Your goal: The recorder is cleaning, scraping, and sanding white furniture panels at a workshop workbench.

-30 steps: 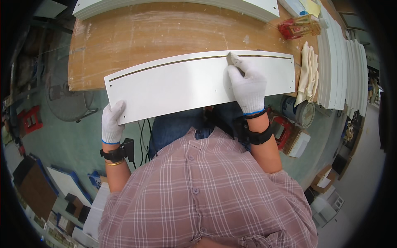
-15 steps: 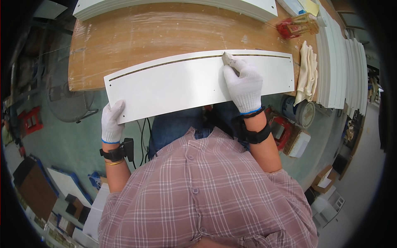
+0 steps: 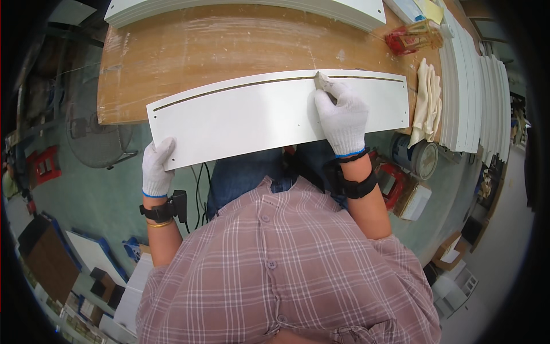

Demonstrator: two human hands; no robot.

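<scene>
With twelve o'clock straight ahead of me, the long white panel [image 3: 246, 123] lies before me partly on the wooden counter [image 3: 212, 46], its near edge reaching out past the counter over my lap. A thin dark slot [image 3: 229, 87] runs along its far side, and small dark holes [image 3: 155, 117] sit near its ends.

My left grip [image 3: 157, 169], in a white knitted glove with a blue cuff, is at the panel's eight o'clock, pinching the near corner: thumb on top, the other fingers hidden underneath. My right grip [image 3: 342, 117], gloved the same way, has thumb and fingers closed on a small greyish pad [image 3: 321, 80], which I hold against the panel at the slot, toward two o'clock from the panel's middle. What the pad is made of, I cannot tell.

At the panel's twelve o'clock lies a stack of white panels [image 3: 246, 10], well apart from mine. A red and clear bottle [image 3: 413, 37] is at two o'clock, and a folded cream cloth [image 3: 425, 103] at three, just beside the panel's end, with white boards [image 3: 461, 97] beyond it. From my right grip, a metal can [image 3: 423, 159] is at four o'clock and a red stool [image 3: 393, 186] at five. A grey fan [image 3: 94, 132] is at ten o'clock from my left grip.
</scene>
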